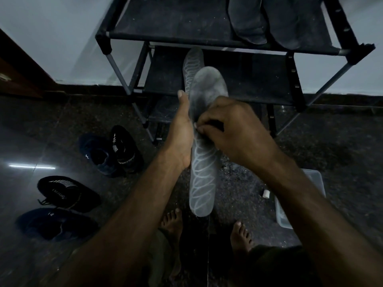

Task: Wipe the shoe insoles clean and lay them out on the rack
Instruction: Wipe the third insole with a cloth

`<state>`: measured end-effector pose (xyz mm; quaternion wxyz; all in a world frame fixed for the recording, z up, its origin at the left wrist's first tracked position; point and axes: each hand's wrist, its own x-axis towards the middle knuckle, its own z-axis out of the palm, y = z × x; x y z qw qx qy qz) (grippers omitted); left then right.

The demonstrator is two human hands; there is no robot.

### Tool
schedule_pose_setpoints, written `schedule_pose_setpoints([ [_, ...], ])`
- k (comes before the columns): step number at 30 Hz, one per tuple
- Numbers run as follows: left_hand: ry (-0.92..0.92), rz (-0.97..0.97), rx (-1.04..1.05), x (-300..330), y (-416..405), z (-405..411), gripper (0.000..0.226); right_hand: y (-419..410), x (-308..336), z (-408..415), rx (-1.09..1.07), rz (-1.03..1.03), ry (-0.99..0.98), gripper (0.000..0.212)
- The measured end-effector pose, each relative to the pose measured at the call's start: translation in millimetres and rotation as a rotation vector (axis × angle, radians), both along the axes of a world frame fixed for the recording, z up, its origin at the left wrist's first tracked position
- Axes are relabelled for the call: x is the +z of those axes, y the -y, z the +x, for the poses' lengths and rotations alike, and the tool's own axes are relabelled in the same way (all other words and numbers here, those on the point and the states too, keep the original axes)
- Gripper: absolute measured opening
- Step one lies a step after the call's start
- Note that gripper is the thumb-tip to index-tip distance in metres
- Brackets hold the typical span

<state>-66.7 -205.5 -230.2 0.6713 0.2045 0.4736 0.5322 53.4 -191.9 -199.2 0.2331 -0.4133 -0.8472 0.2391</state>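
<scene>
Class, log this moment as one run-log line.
left hand: holds insoles | right hand: pinches their middle | rack: two insoles on top shelf

a shoe rack [207, 40] stands ahead against the wall, two insoles [267, 19] lying on the right of its top shelf. four shoes [68, 195] sit on the floor to the left, a tub [317, 181] to the right.
</scene>
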Motion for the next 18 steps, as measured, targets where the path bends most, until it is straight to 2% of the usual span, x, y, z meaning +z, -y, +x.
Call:
schedule_pose_setpoints([
  [3, 0.058, 0.037, -0.007, 4, 1, -2, 0.079, -3, 5, 4, 0.06, -0.081, -0.005, 0.005],
  [8, 0.122, 0.083, -0.046, 4, -2, 4, 0.078, -14, 5, 16, -0.234, -0.108, -0.306, 0.002],
  [11, 0.085, 0.082, -0.022, 1, -3, -1, 0.077, -24, 1, 26, -0.361, -0.086, -0.375, 0.004],
  [14, 0.063, 0.087, 0.003, 0, -4, -2, 0.076, -24, -1, 27, -0.366, -0.023, -0.33, 0.004],
  [18, 0.112, 0.104, -0.014, 0, -3, -1, 0.073, -15, -6, 17, -0.257, 0.147, -0.141, 0.007],
])
